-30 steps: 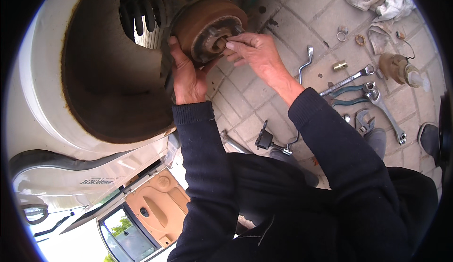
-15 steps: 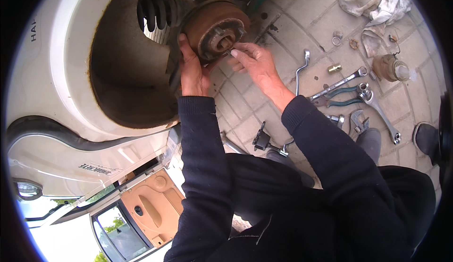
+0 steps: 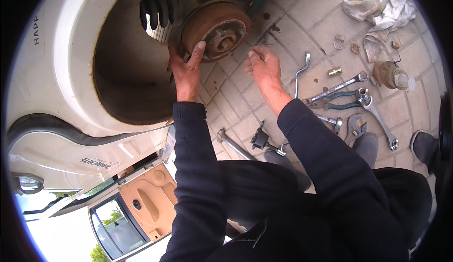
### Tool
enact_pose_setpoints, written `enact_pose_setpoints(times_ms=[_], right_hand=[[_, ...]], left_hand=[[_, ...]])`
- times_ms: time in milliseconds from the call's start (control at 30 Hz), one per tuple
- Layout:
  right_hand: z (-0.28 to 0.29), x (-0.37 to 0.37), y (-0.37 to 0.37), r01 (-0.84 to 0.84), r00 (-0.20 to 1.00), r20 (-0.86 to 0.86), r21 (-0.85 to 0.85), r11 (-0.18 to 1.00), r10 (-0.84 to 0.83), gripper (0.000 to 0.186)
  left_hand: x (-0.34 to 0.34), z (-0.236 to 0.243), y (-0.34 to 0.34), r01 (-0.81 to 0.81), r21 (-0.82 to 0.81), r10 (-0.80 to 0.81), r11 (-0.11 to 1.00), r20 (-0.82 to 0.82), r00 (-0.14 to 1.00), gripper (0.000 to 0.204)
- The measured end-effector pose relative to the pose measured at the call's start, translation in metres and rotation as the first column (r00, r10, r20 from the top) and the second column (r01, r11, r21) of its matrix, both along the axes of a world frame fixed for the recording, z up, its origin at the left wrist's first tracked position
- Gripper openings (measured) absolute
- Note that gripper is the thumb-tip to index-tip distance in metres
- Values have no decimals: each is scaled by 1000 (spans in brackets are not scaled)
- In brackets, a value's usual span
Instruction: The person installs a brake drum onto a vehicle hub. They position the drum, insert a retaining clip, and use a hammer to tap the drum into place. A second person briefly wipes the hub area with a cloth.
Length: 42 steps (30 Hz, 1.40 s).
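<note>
A rusty brake drum (image 3: 200, 28) sits on the car's hub inside the open wheel arch. My left hand (image 3: 187, 77) grips its lower left edge, the thumb on the drum's face and the fingers partly hidden at its side. The hub centre (image 3: 227, 44) shows a round hollow, with a small stud end (image 3: 226, 54) below it. Just right of the drum and apart from it is my right hand (image 3: 265, 69), its fingers curled and the thumb pressed against them. Whatever lies in that pinch, if anything, is too small to make out.
On the paving lie a bent ring spanner (image 3: 302, 73), a long wrench (image 3: 336, 88), green-handled pliers (image 3: 342, 105), a ratchet (image 3: 377, 118), a brass-coloured socket (image 3: 334, 71) and an adjustable wrench (image 3: 355, 126). Beyond are a jar (image 3: 390, 75) and dirty rags (image 3: 377, 7). The wheel arch (image 3: 96, 59) curves on the left.
My right hand has drawn back from the hub to the right. My left hand has shifted its hold, and its thumb now lies on the drum's face.
</note>
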State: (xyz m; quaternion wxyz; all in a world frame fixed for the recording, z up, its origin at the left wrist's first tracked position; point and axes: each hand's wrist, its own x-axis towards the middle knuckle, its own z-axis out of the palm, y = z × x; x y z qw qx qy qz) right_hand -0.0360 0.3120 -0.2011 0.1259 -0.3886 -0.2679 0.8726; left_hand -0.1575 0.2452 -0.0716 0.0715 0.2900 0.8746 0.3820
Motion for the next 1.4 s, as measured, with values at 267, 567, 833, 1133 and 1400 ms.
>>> enact_pose_setpoints(times_ms=[267, 567, 833, 1133, 1400], right_hand=[[7, -8, -13, 60, 998, 30, -131, 990, -56, 24], [49, 1, -111, -246, 957, 137, -73, 967, 254, 21], [61, -5, -86, -164, 979, 105, -78, 983, 172, 22], [27, 17, -88, -210, 956, 197, -54, 976, 216, 22], [23, 6, -86, -171, 964, 190, -79, 982, 183, 22]], left_hand=[[-20, -6, 4, 77, -43, -77, 996, -7, 997, 78], [-13, 14, 14, 86, -272, -92, 958, -8, 996, 79], [7, 10, 27, -20, -440, -62, 898, -171, 983, 124], [43, -18, 34, -255, -539, -143, 803, -589, 795, 138], [37, -23, 30, -273, -497, -123, 824, -627, 770, 132]])
